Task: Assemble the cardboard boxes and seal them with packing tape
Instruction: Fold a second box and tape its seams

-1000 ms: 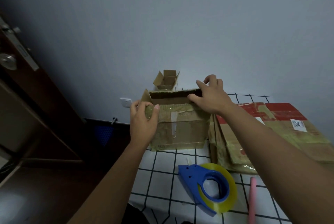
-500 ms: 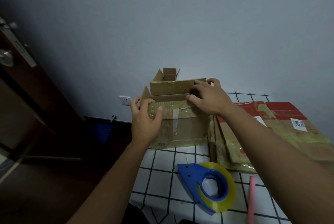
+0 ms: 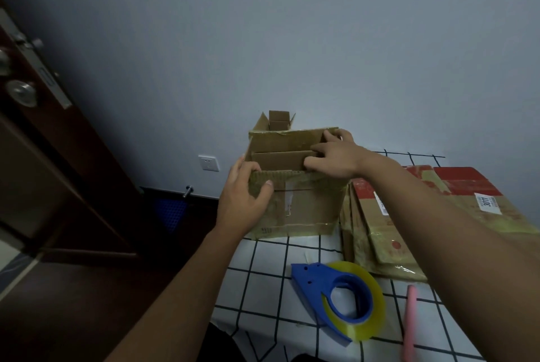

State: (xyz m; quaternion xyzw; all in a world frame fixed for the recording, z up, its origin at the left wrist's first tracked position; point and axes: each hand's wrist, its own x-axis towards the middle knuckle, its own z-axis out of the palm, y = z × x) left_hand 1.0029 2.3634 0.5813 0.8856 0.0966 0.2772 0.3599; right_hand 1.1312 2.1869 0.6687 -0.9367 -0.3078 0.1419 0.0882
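Tape dispenser lies before the box, flattened boxes to its right

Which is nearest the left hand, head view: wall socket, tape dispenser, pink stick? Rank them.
From the left hand:
1. Wall socket, just left on the wall.
2. Tape dispenser, lower right on the table.
3. Pink stick, farther right, past the dispenser.

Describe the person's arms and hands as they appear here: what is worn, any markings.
Both forearms are bare up to the frame edge; no sleeves show. The left hand and right hand wear no gloves. No rings, watch, bands or markings are visible on either. The dim light hides finer detail.
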